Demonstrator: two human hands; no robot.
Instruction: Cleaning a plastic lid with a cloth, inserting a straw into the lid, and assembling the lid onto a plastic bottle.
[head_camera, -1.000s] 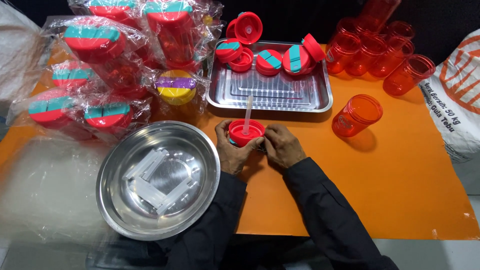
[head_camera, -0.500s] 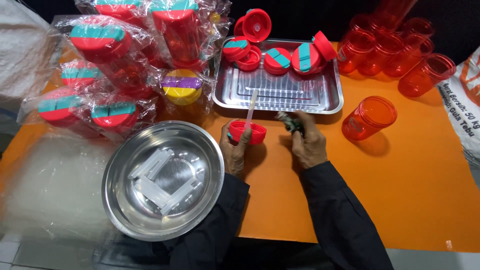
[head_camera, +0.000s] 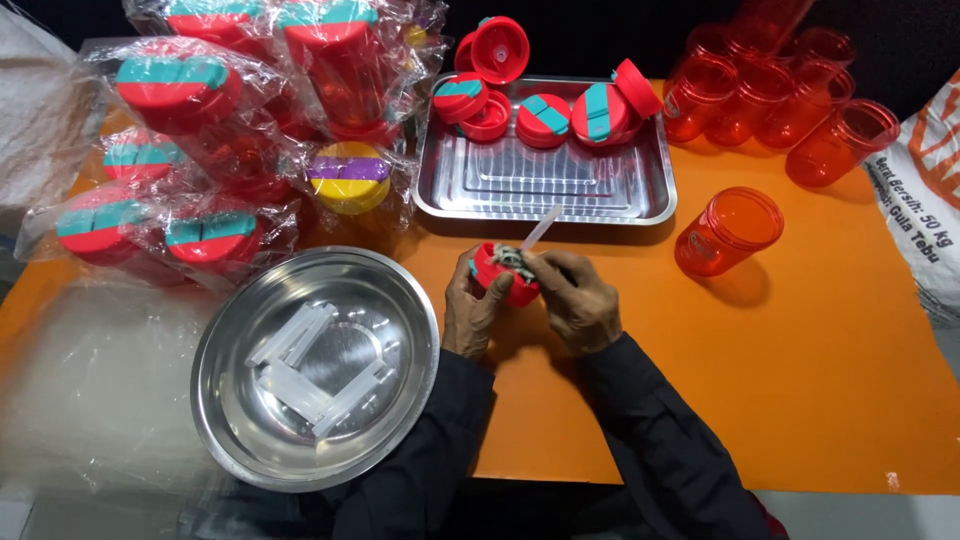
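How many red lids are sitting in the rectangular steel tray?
6, all along the far edge of the tray: two stacked at left, one tilted up behind, then three to the right. More may be hidden.

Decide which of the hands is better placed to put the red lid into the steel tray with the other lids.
Right, probably. The right hand lies nearer the steel tray; the left hand cradles the red lid beside the round bowl.

Round bowl (head_camera: 230, 400) and tray (head_camera: 545, 205): polished metal, mirror-glossy. Lid (head_camera: 505, 275) at frame centre: smooth red plastic. Cups (head_camera: 728, 230) upper right: translucent glossy orange plastic. Wrapping (head_camera: 290, 150) upper left: clear crinkled film. Desk (head_camera: 800, 400): matt orange sheet.
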